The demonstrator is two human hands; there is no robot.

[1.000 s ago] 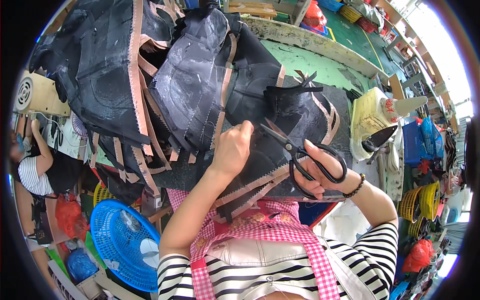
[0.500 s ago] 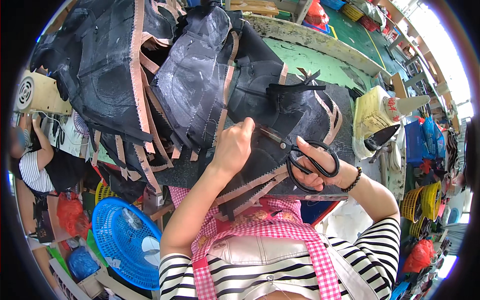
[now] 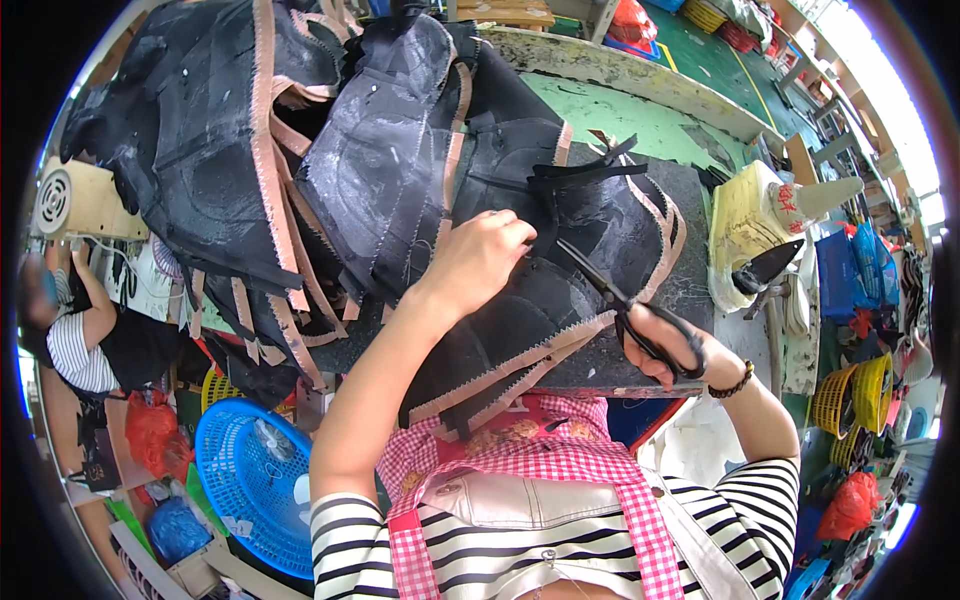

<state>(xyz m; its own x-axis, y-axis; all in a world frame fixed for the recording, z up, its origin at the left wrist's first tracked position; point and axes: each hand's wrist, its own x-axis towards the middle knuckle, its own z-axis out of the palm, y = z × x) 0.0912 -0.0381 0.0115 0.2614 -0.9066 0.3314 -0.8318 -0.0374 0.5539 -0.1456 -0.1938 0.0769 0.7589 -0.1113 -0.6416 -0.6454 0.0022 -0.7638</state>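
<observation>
My right hand has its fingers through the loops of black-handled scissors, whose blades point up and left toward my left hand. My left hand is closed in a pinch on a black material piece, which lies on the dark work board with beige, zigzag-stitched edges at its near side. The pinched bit is mostly hidden by my fingers. The scissor tips stand just right of those fingertips. Beyond, narrow black strips stick up from the same dark material.
A large heap of similar black pieces covers the left of the table. At the right stand a yellowish block and a black pointed form. A blue basket is at lower left. Another person works at far left.
The scissors have moved back to the right and down, away from my left fingers, and their handles have turned. My left hand has shifted slightly up and right.
</observation>
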